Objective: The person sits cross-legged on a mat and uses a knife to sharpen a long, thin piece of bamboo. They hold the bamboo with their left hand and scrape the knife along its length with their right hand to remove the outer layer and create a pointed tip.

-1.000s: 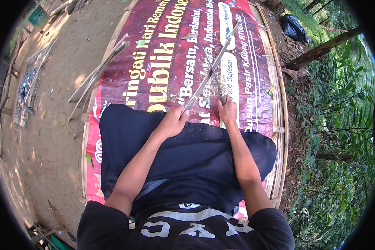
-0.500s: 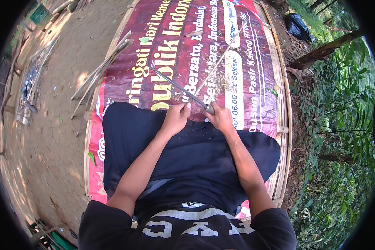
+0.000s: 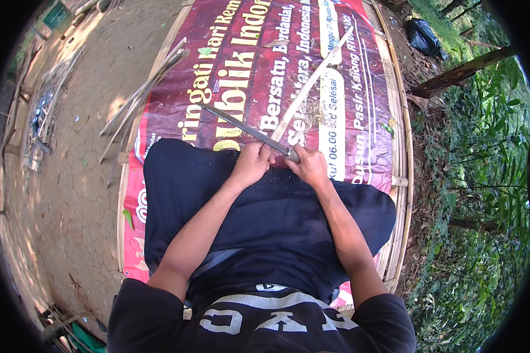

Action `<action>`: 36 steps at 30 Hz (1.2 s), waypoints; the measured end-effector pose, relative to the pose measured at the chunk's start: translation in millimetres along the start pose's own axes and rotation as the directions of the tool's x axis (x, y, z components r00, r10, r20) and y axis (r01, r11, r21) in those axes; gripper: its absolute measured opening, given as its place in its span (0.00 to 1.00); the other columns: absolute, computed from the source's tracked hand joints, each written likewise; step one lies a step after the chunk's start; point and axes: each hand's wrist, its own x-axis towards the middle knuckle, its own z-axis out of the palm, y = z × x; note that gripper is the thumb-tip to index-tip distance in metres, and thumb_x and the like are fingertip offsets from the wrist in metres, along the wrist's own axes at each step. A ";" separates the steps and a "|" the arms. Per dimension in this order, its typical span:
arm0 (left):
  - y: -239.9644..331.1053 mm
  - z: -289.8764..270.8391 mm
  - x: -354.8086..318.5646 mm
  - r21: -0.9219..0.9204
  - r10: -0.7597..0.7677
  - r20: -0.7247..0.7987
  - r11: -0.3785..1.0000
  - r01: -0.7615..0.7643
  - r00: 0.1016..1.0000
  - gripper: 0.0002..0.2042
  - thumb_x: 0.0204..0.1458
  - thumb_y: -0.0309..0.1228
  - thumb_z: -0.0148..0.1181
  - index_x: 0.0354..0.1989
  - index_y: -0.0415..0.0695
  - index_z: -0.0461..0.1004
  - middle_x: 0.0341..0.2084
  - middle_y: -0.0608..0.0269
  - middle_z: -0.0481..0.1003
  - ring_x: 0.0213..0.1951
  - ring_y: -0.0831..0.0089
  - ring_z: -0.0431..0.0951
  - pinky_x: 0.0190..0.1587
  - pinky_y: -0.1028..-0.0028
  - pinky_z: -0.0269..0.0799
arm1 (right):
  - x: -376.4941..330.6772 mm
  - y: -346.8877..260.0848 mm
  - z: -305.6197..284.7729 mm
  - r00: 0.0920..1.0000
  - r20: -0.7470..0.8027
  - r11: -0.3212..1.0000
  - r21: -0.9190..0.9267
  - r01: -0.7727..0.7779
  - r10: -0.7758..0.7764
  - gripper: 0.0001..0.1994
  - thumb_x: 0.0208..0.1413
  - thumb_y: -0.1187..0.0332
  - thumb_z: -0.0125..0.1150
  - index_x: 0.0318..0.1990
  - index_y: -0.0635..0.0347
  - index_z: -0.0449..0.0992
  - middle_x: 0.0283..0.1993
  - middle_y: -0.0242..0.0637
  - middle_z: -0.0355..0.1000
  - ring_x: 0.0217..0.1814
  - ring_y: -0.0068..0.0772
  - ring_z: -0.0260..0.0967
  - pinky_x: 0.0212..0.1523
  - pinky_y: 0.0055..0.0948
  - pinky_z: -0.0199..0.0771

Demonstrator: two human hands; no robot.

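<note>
My right hand (image 3: 310, 165) is closed around the handle of a long, dark-bladed knife (image 3: 238, 125). Its blade points away to the far left and passes over my left hand's fingers, just above a pale split bamboo strip (image 3: 307, 88). The near end of that strip is gripped in my left hand (image 3: 255, 163), and its length slants up to the far right. Strip and blade cross near my fingers; whether the edge touches the bamboo I cannot tell. Fine pale shavings (image 3: 318, 113) lie on the printed banner (image 3: 371, 117) beyond my hands.
The banner covers a bamboo-framed platform (image 3: 401, 182). Several thin bamboo sticks (image 3: 144, 88) lie across its left edge. Dark cloth (image 3: 265, 217) covers my lap. Bare earth (image 3: 65, 206) spreads to the left; a tilted wooden post (image 3: 459, 72), a black bag (image 3: 423, 38) and plants are at right.
The knife blade has swung a little toward the left and nearer me. The bamboo strip now shows a broader face, and its far end reaches farther up and right.
</note>
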 end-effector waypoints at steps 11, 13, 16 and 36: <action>10.8 7.2 -2.7 0.212 0.151 -0.036 0.967 -0.140 0.988 0.14 0.63 0.28 0.46 0.27 0.32 0.73 0.18 0.52 0.77 0.20 0.61 0.78 0.27 0.63 0.70 | -0.9 9.4 5.4 0.990 0.007 0.990 0.010 -0.144 0.144 0.16 0.52 0.54 0.68 0.37 0.55 0.72 0.20 0.46 0.74 0.25 0.54 0.75 0.27 0.48 0.75; 12.6 8.8 -4.7 0.232 0.190 -0.050 0.957 -0.173 0.981 0.14 0.63 0.28 0.48 0.27 0.32 0.73 0.16 0.54 0.76 0.19 0.66 0.76 0.25 0.66 0.69 | -2.1 0.5 -2.3 0.997 0.042 0.998 -0.011 -0.066 0.067 0.16 0.51 0.55 0.69 0.36 0.55 0.71 0.21 0.45 0.74 0.25 0.53 0.75 0.26 0.48 0.75; 8.9 4.6 -7.4 0.264 0.222 -0.021 0.942 -0.209 0.975 0.15 0.64 0.30 0.49 0.27 0.34 0.74 0.15 0.59 0.75 0.17 0.77 0.74 0.22 0.71 0.67 | 0.2 3.9 -4.5 1.000 0.019 1.000 -0.016 -0.017 0.018 0.17 0.50 0.55 0.70 0.36 0.56 0.71 0.20 0.44 0.74 0.24 0.52 0.75 0.25 0.47 0.74; 3.8 7.5 -4.4 0.339 0.339 0.043 0.880 -0.332 0.940 0.10 0.60 0.24 0.56 0.26 0.31 0.71 0.13 0.53 0.71 0.13 0.73 0.69 0.19 0.68 0.62 | 0.0 23.3 -6.7 0.988 0.017 0.987 -0.054 -0.153 0.154 0.18 0.51 0.55 0.69 0.39 0.58 0.71 0.21 0.45 0.74 0.24 0.54 0.75 0.26 0.46 0.75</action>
